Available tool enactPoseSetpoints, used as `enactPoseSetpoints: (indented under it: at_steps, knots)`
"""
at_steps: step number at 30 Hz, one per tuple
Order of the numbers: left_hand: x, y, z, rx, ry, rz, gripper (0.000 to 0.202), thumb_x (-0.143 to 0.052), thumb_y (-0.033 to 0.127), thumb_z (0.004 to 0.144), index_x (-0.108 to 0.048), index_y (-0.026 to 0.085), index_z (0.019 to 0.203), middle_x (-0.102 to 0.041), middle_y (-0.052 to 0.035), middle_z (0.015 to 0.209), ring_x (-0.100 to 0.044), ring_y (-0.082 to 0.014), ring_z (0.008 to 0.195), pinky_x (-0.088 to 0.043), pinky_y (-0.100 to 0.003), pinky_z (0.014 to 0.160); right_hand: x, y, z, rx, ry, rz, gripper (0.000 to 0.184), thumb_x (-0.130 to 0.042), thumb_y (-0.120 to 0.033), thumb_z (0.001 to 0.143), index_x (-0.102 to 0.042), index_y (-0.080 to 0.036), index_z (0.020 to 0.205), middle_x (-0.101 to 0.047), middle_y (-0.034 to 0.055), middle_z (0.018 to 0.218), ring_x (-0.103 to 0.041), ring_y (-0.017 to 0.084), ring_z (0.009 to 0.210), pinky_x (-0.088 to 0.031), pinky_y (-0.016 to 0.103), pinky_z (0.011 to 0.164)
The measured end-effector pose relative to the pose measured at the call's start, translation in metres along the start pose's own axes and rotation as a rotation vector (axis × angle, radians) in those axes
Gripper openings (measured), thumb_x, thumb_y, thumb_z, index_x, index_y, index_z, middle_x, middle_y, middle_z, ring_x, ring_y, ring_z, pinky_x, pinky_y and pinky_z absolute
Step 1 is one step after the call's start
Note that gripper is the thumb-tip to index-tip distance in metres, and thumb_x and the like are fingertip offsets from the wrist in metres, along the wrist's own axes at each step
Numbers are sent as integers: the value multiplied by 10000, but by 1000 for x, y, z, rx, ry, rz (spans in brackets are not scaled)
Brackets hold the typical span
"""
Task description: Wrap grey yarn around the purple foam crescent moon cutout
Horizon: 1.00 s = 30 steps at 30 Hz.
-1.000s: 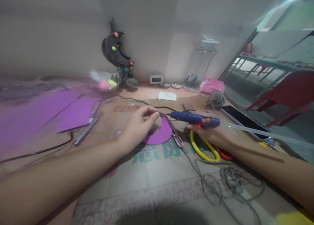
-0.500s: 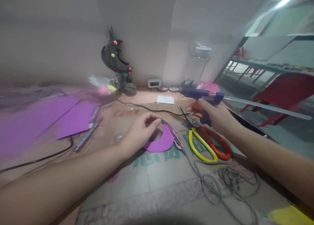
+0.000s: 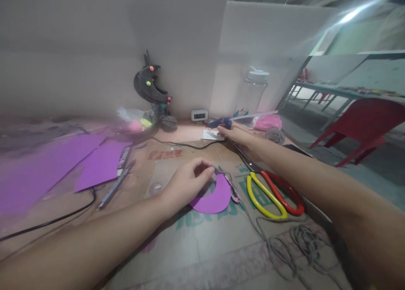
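Note:
My left hand (image 3: 186, 182) is closed in a pinch on the upper left part of a purple paper crescent (image 3: 215, 202), low over the cardboard. A small pair of pink-handled scissors (image 3: 233, 191) lies against the crescent's right side. At the back of the table, my right hand (image 3: 237, 134) grips a blue glue gun (image 3: 220, 122), above a small white card (image 3: 209, 134). From its rear a long clear glue stick (image 3: 256, 115) points right. Below my right forearm lie large scissors (image 3: 267, 195) with one yellow and one red handle.
Grey cord (image 3: 305, 243) trails in loops at the right. Purple sheets (image 3: 98, 163) and a pen (image 3: 117, 186) lie left. Along the wall stand a black moon ornament (image 3: 148, 87), a small digital clock (image 3: 199, 115) and a clear bottle (image 3: 253, 93). A red chair (image 3: 363, 125) is beyond.
My right hand has carried the glue gun left and back, from above the large scissors to near the white card. My left hand keeps its pinch on the paper crescent. The view has tilted slightly up.

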<state>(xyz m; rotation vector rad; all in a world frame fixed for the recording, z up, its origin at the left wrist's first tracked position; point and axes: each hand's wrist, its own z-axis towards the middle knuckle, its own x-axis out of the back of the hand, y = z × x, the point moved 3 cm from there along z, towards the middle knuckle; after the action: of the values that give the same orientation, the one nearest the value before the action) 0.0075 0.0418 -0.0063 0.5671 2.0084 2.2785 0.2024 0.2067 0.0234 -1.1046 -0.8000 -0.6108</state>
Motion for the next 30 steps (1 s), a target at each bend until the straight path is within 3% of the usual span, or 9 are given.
enactPoseSetpoints:
  at_steps: [4, 6, 11, 15, 20, 23, 26, 28, 30]
  knots:
    - [0, 0, 0, -23, -16, 12, 189, -574, 345, 886, -616, 162, 906, -692, -37, 811, -600, -139, 687, -447, -256, 637, -19, -3, 21, 0, -51, 0, 366, -535, -452, 921, -733, -148, 971, -741, 92, 1000, -663, 235, 935, -483, 320, 869]
    - [-1, 0, 1, -18, -18, 5, 182, -574, 340, 885, -613, 164, 904, -692, -36, 810, -600, -139, 681, -441, -253, 622, -21, -8, 28, -7, -64, 16, 374, -539, -464, 918, -725, -152, 1013, -739, 84, 988, -663, 213, 896, -493, 302, 841]
    - [-1, 0, 1, -20, -23, 13, 163, -576, 323, 876, -616, 166, 894, -692, -41, 821, -603, -144, 686, -441, -255, 619, -12, -12, 36, -55, -18, 42, 355, -600, -385, 901, -671, -139, 1147, -735, 87, 974, -656, 171, 811, -503, 249, 744]
    - [-1, 0, 1, -16, -19, 21, 172, -577, 330, 877, -619, 165, 896, -689, -40, 816, -604, -147, 699, -435, -254, 625, -9, -1, 36, -106, -29, 11, 296, -601, -362, 905, -700, -116, 1036, -744, 99, 877, -662, 171, 728, -508, 249, 687]
    - [0, -2, 3, -15, -8, -30, 202, -581, 359, 878, -610, 162, 909, -669, -30, 785, -589, -141, 676, -437, -255, 627, -4, 6, 30, -117, 7, -62, 320, -652, -393, 866, -699, -107, 999, -746, 131, 960, -689, 232, 871, -512, 293, 801]
    - [1, -3, 3, 5, 8, -40, 225, -583, 384, 876, -604, 164, 918, -658, -24, 771, -577, -138, 654, -434, -255, 613, 8, 0, 12, -88, 58, -92, 430, -684, -389, 837, -651, -94, 1147, -697, 190, 1145, -648, 303, 1063, -479, 363, 925]
    - [1, -2, 2, 19, 8, -32, 234, -589, 396, 872, -608, 169, 923, -665, -25, 788, -587, -142, 677, -430, -249, 613, 20, -19, -24, -7, 102, -81, 512, -621, -368, 882, -536, -156, 1340, -565, 152, 1384, -527, 285, 1267, -396, 373, 1052]
    - [1, -1, 2, 7, 7, -43, 225, -592, 389, 868, -607, 169, 908, -666, -23, 786, -589, -142, 679, -433, -249, 619, 25, -37, -54, 114, 75, 49, 453, -531, -395, 932, -548, -168, 1323, -591, 120, 1356, -569, 238, 1208, -432, 352, 1019]
    - [0, 0, 1, 6, 5, -46, 228, -589, 393, 872, -601, 167, 904, -659, -18, 771, -577, -135, 650, -429, -246, 599, 23, -55, -87, 203, -57, 210, 403, -507, -419, 930, -605, -171, 1233, -671, 104, 1203, -630, 220, 1055, -506, 337, 877]
